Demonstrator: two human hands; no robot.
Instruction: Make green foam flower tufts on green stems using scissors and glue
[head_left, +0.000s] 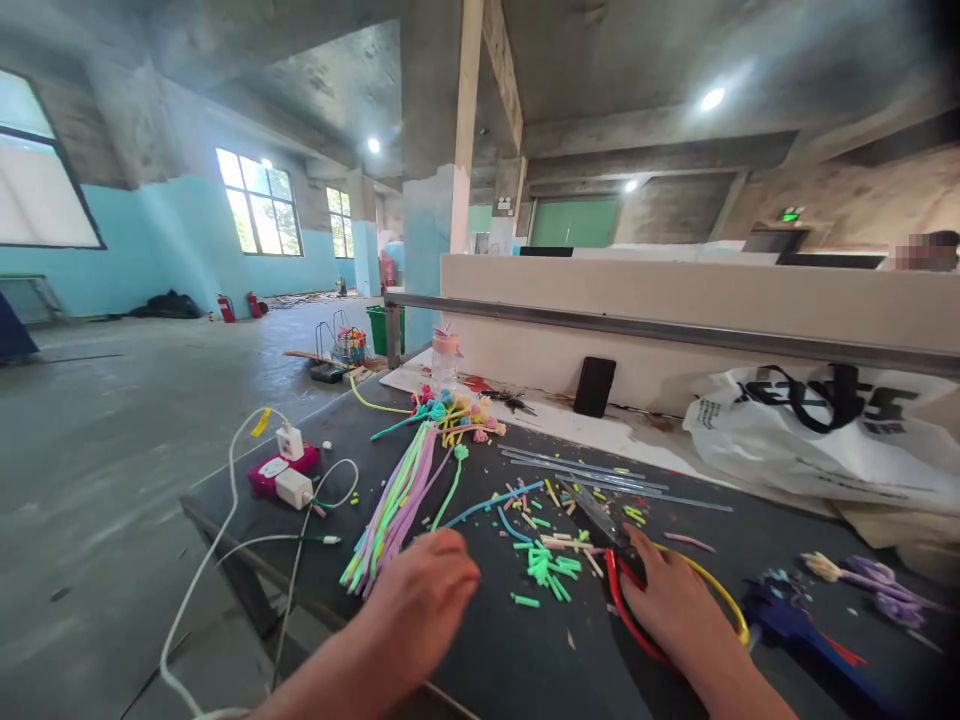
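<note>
My left hand (431, 590) is closed above the black table, fingers curled, and its grip is hidden. A green fuzzy stem with a knotted top (451, 490) and a blue fuzzy stem (491, 503) both run up to its knuckles; whether it holds either, I cannot tell. To the left lies a bundle of pastel fuzzy stems (394, 505). My right hand (667, 590) is closed around the large scissors (600, 515), whose handles are red and yellow. Their blades point away to the left. Short cut green pieces (551, 570) are scattered between my hands.
Colourful fuzzy flowers (457, 412) lie behind the bundle, near a bottle (445, 360). Clear sticks (585, 467) lie across the table. A phone (595, 387) leans on the partition beside a white bag (817, 430). Chargers with cables (289, 475) sit left; a blue tool (810, 640) lies right.
</note>
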